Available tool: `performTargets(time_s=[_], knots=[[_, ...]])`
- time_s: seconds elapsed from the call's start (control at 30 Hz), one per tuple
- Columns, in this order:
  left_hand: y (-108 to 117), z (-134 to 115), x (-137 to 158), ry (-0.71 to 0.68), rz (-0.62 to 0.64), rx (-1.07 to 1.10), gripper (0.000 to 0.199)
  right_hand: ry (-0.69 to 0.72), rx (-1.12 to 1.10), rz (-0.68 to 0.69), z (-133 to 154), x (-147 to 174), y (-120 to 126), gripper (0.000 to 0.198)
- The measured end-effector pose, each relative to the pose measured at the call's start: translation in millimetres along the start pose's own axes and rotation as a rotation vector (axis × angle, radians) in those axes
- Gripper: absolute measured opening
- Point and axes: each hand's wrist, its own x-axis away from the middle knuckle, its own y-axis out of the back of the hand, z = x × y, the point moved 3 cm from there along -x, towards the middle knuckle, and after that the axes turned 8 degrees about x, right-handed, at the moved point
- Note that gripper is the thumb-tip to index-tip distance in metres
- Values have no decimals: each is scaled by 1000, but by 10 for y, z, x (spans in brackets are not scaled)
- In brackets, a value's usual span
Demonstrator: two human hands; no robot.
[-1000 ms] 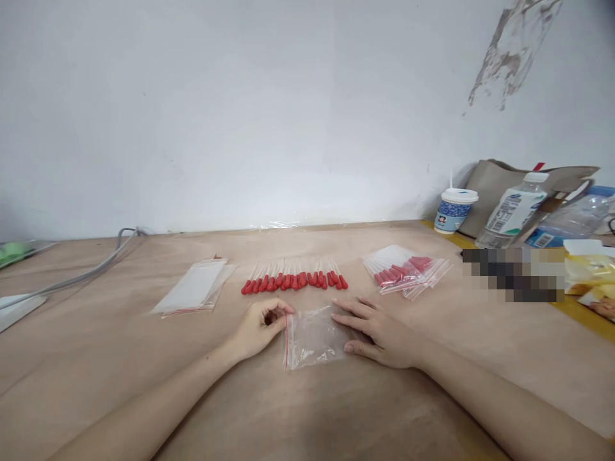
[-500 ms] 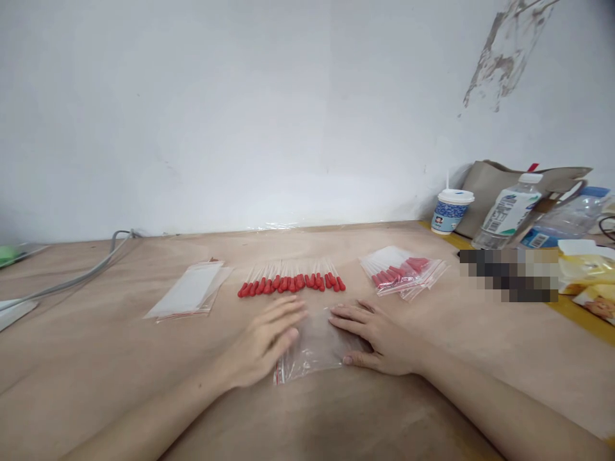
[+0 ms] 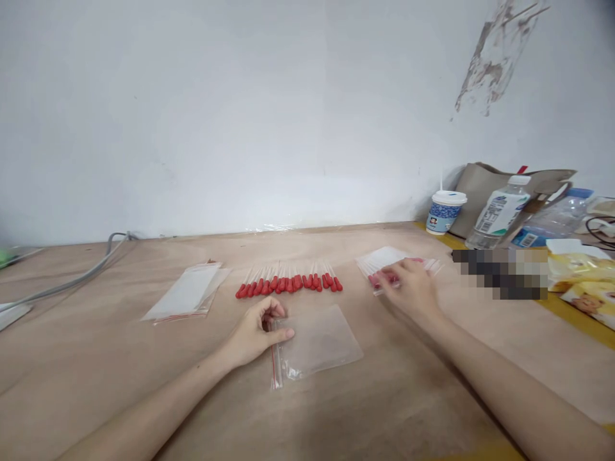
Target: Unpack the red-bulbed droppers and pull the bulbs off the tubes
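Brown surface (image 3: 336, 416) runs back to a pale wall (image 3: 230, 115); on it, nearer me than the row of red-ended sticks (image 3: 289, 284), lies a clear zip bag (image 3: 321, 342). My left grip (image 3: 254, 334) rests its thumb over the zip end, fingers curled, though I cannot tell whether they pinch the film. My right grip (image 3: 416, 291) covers part of the filled bags (image 3: 382, 257), its hold too hidden to judge; a snagged edge could fan them apart, and a dragging left thumb could crease or skid the thin film
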Motion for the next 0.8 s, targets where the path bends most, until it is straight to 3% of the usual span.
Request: performTargets(time_s=[0.07,0.13,0.2,0.3,0.37,0.43,0.53,0.63,0.7,0.8], knots=[[14,12,4,47,45,-1,34,-197,181,-11,-247,-85,16,43],[29,-39,39,97,137,-24,30,-294,234,81,-429,-131,-4,56],[45,-141,89,126,293,-46,21,-350,223,187,-543,-148,-46,63],[130,-323,143,58,601,-33,20,-408,178,267,-618,-154,-107,62],[302,-376,127,29,687,28,23,-422,148,275,-639,-159,-130,57],[591,-320,58,67,563,71,28,-419,92,269,-659,-164,-142,50],[1193,-49,-19,175,10,102,40,-427,-36,241,-701,-167,-157,40],[1676,287,62,185,-354,-55,50,-456,-172,155,-745,-164,-185,33],[1876,444,134,76,-503,-339,54,-476,-279,63,-761,-156,-202,31],[1997,594,165,-35,-529,-589,61,-513,-411,-111,-753,-139,-159,28]])
